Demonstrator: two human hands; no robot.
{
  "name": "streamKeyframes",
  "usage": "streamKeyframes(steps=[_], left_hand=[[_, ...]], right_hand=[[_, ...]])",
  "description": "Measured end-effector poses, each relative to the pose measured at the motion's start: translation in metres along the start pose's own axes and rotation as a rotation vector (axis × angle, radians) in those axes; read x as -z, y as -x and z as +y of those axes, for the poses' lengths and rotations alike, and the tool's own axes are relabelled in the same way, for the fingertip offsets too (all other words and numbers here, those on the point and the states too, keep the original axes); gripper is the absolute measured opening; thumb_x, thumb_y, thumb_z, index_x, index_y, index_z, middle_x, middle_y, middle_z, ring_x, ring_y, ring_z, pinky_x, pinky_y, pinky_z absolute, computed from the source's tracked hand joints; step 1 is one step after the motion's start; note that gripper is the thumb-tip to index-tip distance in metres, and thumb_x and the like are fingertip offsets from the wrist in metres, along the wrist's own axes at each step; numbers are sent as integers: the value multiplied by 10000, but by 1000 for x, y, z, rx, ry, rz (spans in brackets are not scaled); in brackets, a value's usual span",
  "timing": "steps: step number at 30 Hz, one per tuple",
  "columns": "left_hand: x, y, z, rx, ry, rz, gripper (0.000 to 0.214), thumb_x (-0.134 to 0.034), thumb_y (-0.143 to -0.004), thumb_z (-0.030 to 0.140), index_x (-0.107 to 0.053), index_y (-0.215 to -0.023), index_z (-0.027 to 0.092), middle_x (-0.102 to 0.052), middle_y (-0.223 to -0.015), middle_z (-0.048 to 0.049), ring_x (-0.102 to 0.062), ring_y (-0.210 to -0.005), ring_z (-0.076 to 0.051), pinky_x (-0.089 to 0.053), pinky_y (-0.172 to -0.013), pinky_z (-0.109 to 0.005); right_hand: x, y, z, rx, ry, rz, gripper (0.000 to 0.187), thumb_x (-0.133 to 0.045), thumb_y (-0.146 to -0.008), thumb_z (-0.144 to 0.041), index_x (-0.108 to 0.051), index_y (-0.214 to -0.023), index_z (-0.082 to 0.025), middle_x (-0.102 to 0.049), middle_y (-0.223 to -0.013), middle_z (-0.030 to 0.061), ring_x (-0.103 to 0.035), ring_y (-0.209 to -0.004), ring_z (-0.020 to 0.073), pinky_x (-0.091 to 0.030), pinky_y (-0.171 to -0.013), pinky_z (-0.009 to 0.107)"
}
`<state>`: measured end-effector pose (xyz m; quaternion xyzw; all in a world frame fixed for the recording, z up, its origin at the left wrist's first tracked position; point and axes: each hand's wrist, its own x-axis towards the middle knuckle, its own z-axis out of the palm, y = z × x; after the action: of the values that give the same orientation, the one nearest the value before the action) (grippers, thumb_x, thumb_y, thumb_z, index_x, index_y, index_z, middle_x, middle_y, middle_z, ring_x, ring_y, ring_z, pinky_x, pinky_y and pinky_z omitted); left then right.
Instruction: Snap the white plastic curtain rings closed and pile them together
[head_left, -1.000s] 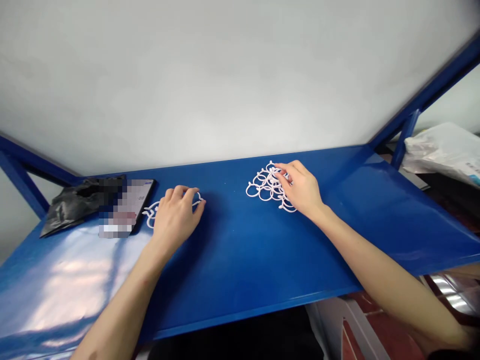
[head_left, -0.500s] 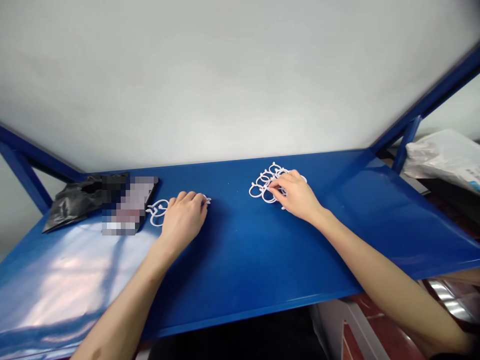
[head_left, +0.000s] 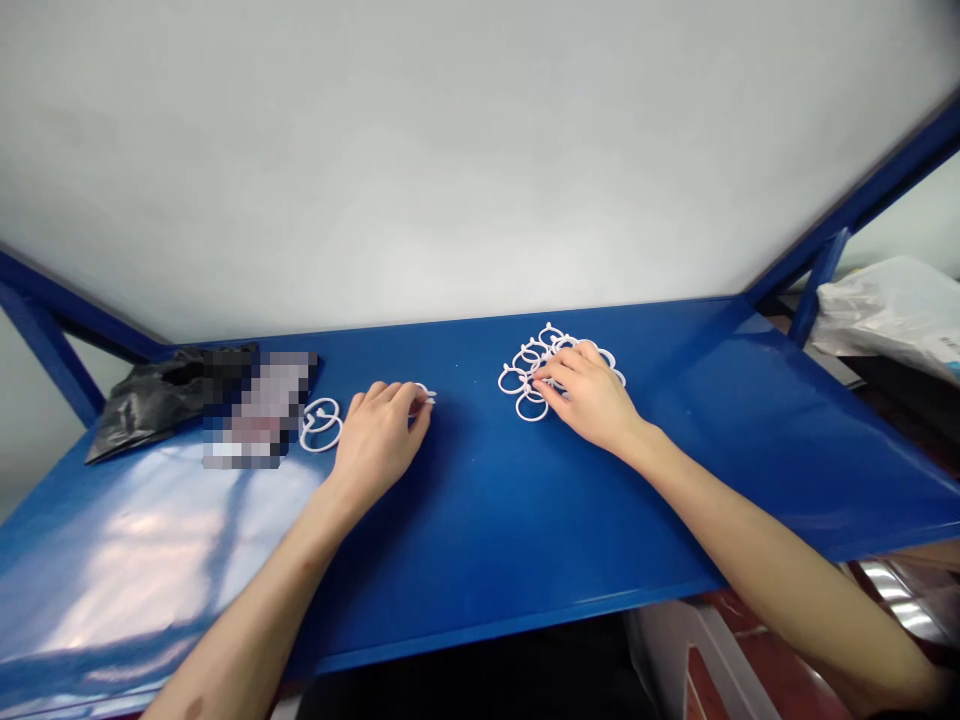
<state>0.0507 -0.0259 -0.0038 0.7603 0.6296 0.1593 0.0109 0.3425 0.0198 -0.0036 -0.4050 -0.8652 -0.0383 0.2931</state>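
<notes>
My left hand (head_left: 381, 437) is closed, its fingers curled round a white ring (head_left: 429, 396) like a curtain ring, of which only a bit shows past the thumb and forefinger. Left of that hand, a few white rings (head_left: 320, 440) with small knobs lie overlapping. A loose pile of several such rings (head_left: 531, 406) lies farther right on the blue table. Over this pile my right hand (head_left: 589, 395) reaches from the right, its thumb and forefinger pinched on one ring; its other fingers cover part of the pile.
A blurred-out flat package (head_left: 264, 405) and a crumpled black plastic bag (head_left: 150, 400) lie at the left of the blue table (head_left: 480, 540). Blue frame bars (head_left: 821, 275) rise at both sides. A clear plastic bag (head_left: 892, 310) with things in it stands beyond the right edge.
My left hand has shifted slightly right, uncovering more of the left rings. The fingertips of my right hand have moved a little left over the pile, and the rings there have shifted.
</notes>
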Motion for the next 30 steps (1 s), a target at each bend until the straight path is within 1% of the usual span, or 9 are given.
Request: streamKeyframes(steps=[2,6,8,10,14,17,20,24,30], left_hand=[[2,1,5,7,268,-32,185,-516,-974,345,-630,-938,203,-717,-905,-55,-625,-884,-241,-445,-773,-353],[6,6,18,24,815,-203,255,-504,-997,444,-612,-1016,214,-711,-878,-19,-644,-821,-172,-474,-757,-293],[7,9,24,-1,977,-267,267,-509,-999,449,-611,-1030,205,-696,-858,-13,-644,-823,-157,-488,-787,-283],[6,10,30,-15,1058,-295,265,-523,-995,440,-619,-1019,194,-681,-831,-9,-634,-809,-146,-497,-789,-271],[-1,14,37,26,1089,-224,248,-565,-968,421,-652,-970,188,-688,-783,-4,-642,-765,-144,-513,-746,-255],[-8,19,41,44,983,-123,235,-573,-963,393,-710,-969,203,-735,-818,-14,-671,-748,-154,-526,-735,-264],[-11,24,45,-12,855,-18,229,-562,-975,346,-761,-980,232,-768,-894,-30,-699,-777,-164,-531,-739,-271],[-11,29,47,-91,748,89,211,-572,-971,291,-777,-988,245,-762,-853,-28,-691,-722,-151,-539,-687,-256],[-8,29,49,-185,678,128,211,-562,-979,236,-772,-973,233,-739,-803,-14,-664,-663,-122,-529,-647,-226]], right_hand=[[1,1,-8,24,-50,51,157,-587,-994,-250,-733,-986,-191,-723,-956,84,-585,-945,258,-539,-848,434],[0,6,-31,113,-203,70,204,-577,-1006,-267,-678,-1170,-198,-729,-1095,87,-638,-1016,239,-560,-910,440],[-2,9,-43,145,-270,47,272,-583,-1006,-284,-626,-1260,-198,-718,-1175,99,-652,-1084,243,-567,-941,443],[-6,13,-50,142,-321,22,281,-581,-1007,-278,-604,-1273,-190,-726,-1155,104,-680,-1061,237,-589,-906,421],[-13,17,-57,94,-396,-15,194,-526,-1029,-229,-614,-1196,-182,-748,-1014,82,-721,-876,192,-612,-758,339],[-12,18,-59,116,-412,-18,171,-500,-1043,-220,-636,-1136,-176,-746,-944,67,-712,-828,172,-600,-719,301],[-10,18,-62,146,-380,-4,202,-466,-1055,-210,-661,-1089,-170,-745,-900,63,-683,-777,163,-583,-687,290],[-9,20,-64,223,-296,-11,263,-420,-1054,-155,-678,-1104,-176,-744,-861,50,-639,-737,166,-555,-648,299],[-4,19,-60,351,-197,11,249,-454,-1036,-126,-677,-1146,-150,-744,-891,59,-622,-759,170,-534,-646,289]])
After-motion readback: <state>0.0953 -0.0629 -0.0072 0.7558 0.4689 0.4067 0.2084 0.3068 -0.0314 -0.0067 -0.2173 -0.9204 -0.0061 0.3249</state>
